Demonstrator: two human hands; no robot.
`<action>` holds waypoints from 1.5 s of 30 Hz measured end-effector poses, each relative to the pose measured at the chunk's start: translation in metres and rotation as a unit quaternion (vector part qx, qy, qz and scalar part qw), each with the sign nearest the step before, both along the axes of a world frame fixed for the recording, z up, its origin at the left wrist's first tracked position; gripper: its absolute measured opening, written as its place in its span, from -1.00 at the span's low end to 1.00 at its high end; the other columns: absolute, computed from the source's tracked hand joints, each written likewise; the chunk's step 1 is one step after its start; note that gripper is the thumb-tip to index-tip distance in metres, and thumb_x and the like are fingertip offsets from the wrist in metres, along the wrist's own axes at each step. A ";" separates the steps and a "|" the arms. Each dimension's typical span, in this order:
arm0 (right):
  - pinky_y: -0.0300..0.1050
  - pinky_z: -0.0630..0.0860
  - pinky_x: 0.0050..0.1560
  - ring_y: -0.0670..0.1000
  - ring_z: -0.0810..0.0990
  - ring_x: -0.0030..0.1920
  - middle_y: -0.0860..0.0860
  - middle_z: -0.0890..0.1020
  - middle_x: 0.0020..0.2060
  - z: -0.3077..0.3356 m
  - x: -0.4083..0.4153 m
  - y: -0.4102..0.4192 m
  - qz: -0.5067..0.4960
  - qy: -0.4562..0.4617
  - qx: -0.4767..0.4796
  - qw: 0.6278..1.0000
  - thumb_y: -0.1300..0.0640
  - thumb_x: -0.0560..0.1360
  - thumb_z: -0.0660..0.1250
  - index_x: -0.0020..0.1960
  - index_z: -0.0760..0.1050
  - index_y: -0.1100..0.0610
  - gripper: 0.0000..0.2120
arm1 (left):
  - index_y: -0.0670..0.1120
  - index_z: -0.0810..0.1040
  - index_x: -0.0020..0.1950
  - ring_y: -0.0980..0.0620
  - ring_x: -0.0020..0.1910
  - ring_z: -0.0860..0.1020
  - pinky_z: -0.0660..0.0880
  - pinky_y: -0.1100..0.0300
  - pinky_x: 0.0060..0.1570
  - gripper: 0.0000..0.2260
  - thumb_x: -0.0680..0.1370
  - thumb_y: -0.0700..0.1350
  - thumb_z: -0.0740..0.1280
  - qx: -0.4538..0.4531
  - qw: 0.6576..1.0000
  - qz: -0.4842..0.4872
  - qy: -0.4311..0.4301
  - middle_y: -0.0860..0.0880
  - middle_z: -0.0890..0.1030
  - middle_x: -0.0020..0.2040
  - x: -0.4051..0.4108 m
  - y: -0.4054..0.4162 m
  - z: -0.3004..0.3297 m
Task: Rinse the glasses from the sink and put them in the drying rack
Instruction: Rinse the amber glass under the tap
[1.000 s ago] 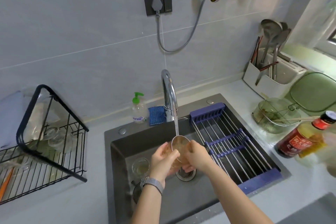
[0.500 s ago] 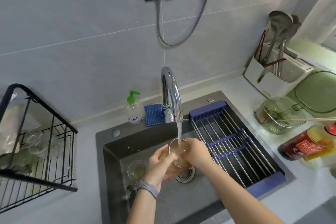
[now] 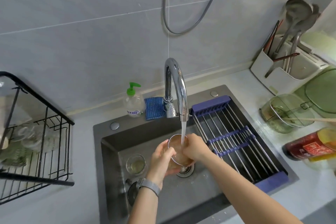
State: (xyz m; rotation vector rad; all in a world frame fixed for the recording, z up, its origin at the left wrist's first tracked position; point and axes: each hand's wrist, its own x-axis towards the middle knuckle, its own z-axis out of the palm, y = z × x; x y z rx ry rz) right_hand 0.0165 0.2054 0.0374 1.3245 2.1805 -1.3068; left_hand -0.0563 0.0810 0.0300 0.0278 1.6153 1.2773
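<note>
Under tap (image 3: 176, 85) | both hands grip glass (image 3: 179, 148): left hand (image 3: 162, 158), right hand (image 3: 194, 146) | done: glasses in rack (image 3: 39, 132) | left: glass in sink (image 3: 136, 164)

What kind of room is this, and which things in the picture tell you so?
Most likely a home kitchen. A dark sink with a running chrome faucet is set into the counter, a utensil holder with ladles stands on the right, and a black wire drying rack with glassware stands on the left.
</note>
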 end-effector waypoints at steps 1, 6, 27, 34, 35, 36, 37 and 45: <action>-0.16 0.56 -0.33 0.11 0.69 -0.14 0.09 0.68 -0.10 -0.002 -0.001 -0.002 -0.019 0.006 0.003 1.000 0.19 0.48 0.34 -0.09 0.57 0.11 -0.95 | 0.04 0.55 0.24 -0.09 0.14 0.60 0.62 -0.09 0.06 -0.47 0.27 0.02 0.31 -0.003 0.999 -0.008 0.036 -0.06 0.64 0.09 0.005 0.001 0.005; -0.16 0.62 -0.37 0.13 0.66 -0.39 0.17 0.65 -0.17 -0.004 0.010 -0.001 -0.071 0.009 -0.045 0.996 0.30 0.52 0.13 -0.03 0.57 0.27 -0.77 | -0.05 0.68 -0.09 0.00 0.09 0.61 0.24 -0.05 0.45 -0.77 0.38 -0.03 0.28 -0.011 0.754 -0.207 0.623 -0.01 0.66 -0.01 0.012 0.006 -0.010; -0.13 0.57 -0.42 0.08 0.65 -0.42 0.05 0.58 -0.43 -0.008 0.015 0.009 -0.036 0.010 0.023 0.999 0.28 0.52 0.23 -0.26 0.46 0.12 -0.79 | 0.07 0.48 -0.05 0.39 -0.22 0.55 0.26 0.37 0.07 -0.71 0.47 -0.16 0.00 -0.019 0.630 -0.533 0.565 0.28 0.59 -0.36 -0.010 0.013 -0.044; -0.21 0.44 -0.58 0.06 0.55 -0.60 0.13 0.61 -0.44 -0.012 0.026 0.005 -0.149 0.055 -0.114 0.981 0.33 0.49 0.24 -0.15 0.57 0.27 -0.86 | -0.01 0.53 0.06 0.04 0.21 0.48 0.34 0.23 0.36 -0.59 0.32 0.08 0.55 0.112 0.617 -0.333 0.704 0.02 0.52 0.06 -0.010 -0.014 -0.044; -0.21 0.42 -0.57 0.06 0.54 -0.60 0.11 0.60 -0.47 -0.014 0.026 0.004 -0.163 0.065 -0.132 0.975 0.33 0.49 0.26 -0.15 0.57 0.27 -0.88 | 0.01 0.45 0.21 0.07 0.35 0.38 0.25 0.32 0.41 -0.49 0.35 0.12 0.52 0.122 0.684 -0.293 0.657 0.01 0.44 0.20 -0.006 -0.022 -0.045; -0.23 0.39 -0.59 0.05 0.51 -0.61 0.10 0.58 -0.51 -0.014 0.027 0.001 -0.174 0.075 -0.155 0.970 0.35 0.49 0.25 -0.16 0.57 0.27 -0.86 | 0.06 0.34 0.34 0.14 0.43 0.28 0.17 0.39 0.43 -0.37 0.36 0.20 0.48 0.129 0.768 -0.247 0.577 0.02 0.35 0.30 0.000 -0.026 -0.048; -0.25 0.35 -0.62 0.04 0.47 -0.63 0.09 0.56 -0.54 -0.014 0.026 -0.002 -0.183 0.087 -0.186 0.962 0.40 0.50 0.22 -0.17 0.56 0.27 -0.83 | 0.11 0.23 0.41 0.18 0.45 0.25 0.18 0.38 0.43 -0.28 0.36 0.29 0.44 0.141 0.853 -0.192 0.465 0.02 0.30 0.37 0.006 -0.027 -0.046; 0.02 0.56 -0.36 0.16 0.58 -0.45 0.12 0.64 -0.40 -0.012 0.016 -0.022 -0.172 0.122 -0.224 0.952 0.34 0.45 0.28 -0.05 0.57 0.26 -0.87 | -0.26 0.49 0.35 -0.25 0.03 0.60 0.57 0.00 -0.24 -0.32 0.48 0.27 0.22 0.142 0.936 0.146 -0.286 -0.31 0.57 0.23 0.003 0.002 -0.035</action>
